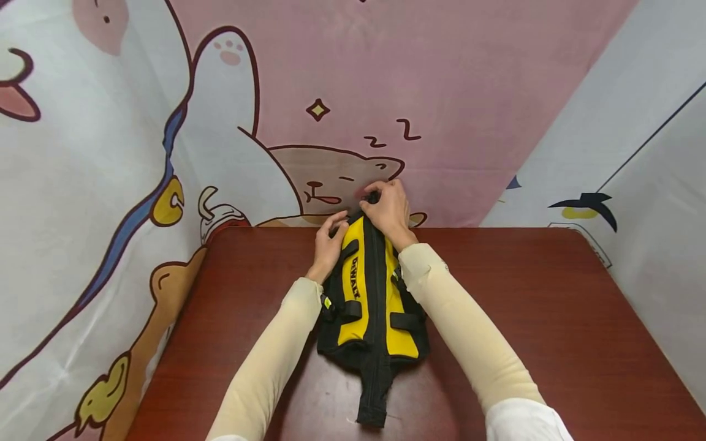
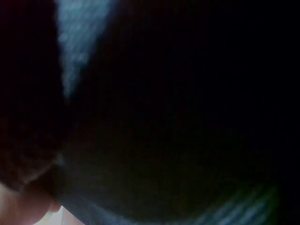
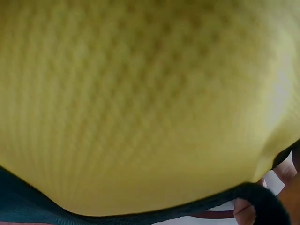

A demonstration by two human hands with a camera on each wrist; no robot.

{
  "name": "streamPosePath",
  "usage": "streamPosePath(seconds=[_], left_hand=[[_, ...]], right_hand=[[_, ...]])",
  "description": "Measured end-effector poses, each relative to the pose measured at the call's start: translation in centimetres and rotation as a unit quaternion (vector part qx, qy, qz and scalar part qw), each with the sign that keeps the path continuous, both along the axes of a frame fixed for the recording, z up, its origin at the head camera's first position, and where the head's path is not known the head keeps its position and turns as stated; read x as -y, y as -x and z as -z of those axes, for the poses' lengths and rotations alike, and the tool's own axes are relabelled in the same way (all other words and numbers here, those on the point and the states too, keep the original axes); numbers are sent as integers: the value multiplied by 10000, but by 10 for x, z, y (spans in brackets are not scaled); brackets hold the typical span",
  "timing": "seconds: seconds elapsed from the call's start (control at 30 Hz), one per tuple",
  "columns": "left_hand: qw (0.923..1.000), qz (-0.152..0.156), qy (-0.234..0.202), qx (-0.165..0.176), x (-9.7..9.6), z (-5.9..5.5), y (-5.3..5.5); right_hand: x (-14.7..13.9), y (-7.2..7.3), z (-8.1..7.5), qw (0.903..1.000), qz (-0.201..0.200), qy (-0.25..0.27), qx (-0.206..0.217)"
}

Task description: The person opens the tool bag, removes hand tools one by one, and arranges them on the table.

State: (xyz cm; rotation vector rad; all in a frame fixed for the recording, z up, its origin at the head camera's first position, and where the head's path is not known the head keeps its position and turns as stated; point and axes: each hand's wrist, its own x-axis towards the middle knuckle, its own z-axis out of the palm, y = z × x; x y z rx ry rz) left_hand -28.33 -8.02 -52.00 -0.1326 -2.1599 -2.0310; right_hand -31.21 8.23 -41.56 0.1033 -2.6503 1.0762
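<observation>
A black and yellow DeWalt tool bag [image 1: 358,288] lies lengthwise on the table, its black zipper strip running along the top. At the bag's far end my right hand [image 1: 388,211] pinches the black end tab [image 1: 372,198] between thumb and fingers. My left hand [image 1: 329,246] holds the far left edge of the bag, thumb and fingers bent around it; its fingertips are partly hidden. Dark bag fabric [image 2: 154,140] fills most of the left wrist view. Yellow mesh fabric [image 3: 140,103] with black trim fills the right wrist view, where some fingers [image 3: 246,211] show at lower right.
Beneath the bag is a reddish-brown table [image 1: 513,318]. A cartoon-printed cloth [image 1: 469,92] stands right behind the table's far edge and along both sides. The bag's black zipper tail [image 1: 375,392] extends toward the near side.
</observation>
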Motion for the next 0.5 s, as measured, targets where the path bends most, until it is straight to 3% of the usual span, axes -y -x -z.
streamPosePath(seconds=[0.27,0.5], left_hand=[[9999,-132,-30,-74,-4,-2,0],[9997,-213,-76,-50,-3,-4,0]], right_hand=[[1,0,1,9998,133,-126,-85],[2,-1,3,9994,102,145,-303]])
